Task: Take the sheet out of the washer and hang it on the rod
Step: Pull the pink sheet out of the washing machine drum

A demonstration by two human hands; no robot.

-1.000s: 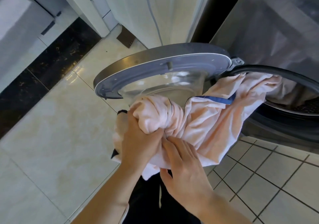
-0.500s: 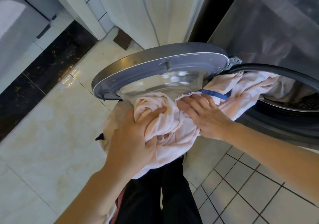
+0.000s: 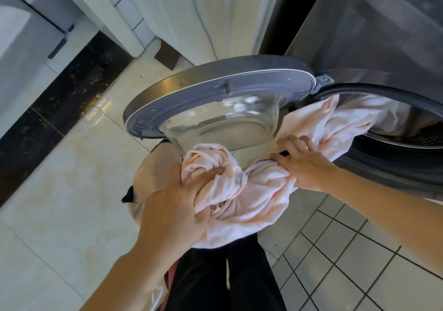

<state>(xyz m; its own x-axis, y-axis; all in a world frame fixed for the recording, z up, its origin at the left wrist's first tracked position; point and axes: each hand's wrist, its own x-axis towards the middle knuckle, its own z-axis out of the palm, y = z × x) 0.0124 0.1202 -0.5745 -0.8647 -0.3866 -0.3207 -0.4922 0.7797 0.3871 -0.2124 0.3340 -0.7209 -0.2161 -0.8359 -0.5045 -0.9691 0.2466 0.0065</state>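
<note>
A pale pink sheet (image 3: 259, 198) with a dark trim line trails out of the washer drum (image 3: 422, 138) at the right. Part of the sheet still lies inside the drum opening. My left hand (image 3: 177, 205) clutches a bunched wad of it below the open washer door (image 3: 215, 99). To the right, my right hand (image 3: 304, 162) grips a twisted stretch of the sheet just outside the drum's rubber rim. No rod is in view.
The round door with its glass bowl swings out to the left at waist height, above the bundle. Glossy cream floor tiles (image 3: 72, 190) spread left; small grey-grouted tiles (image 3: 359, 262) lie right. My dark trousers (image 3: 227, 274) show below. A white curtain (image 3: 191, 10) hangs behind.
My right hand has left the bundle near my left hand, reached toward the drum and gripped the sheet closer to the opening. More of the sheet is gathered in my left hand.
</note>
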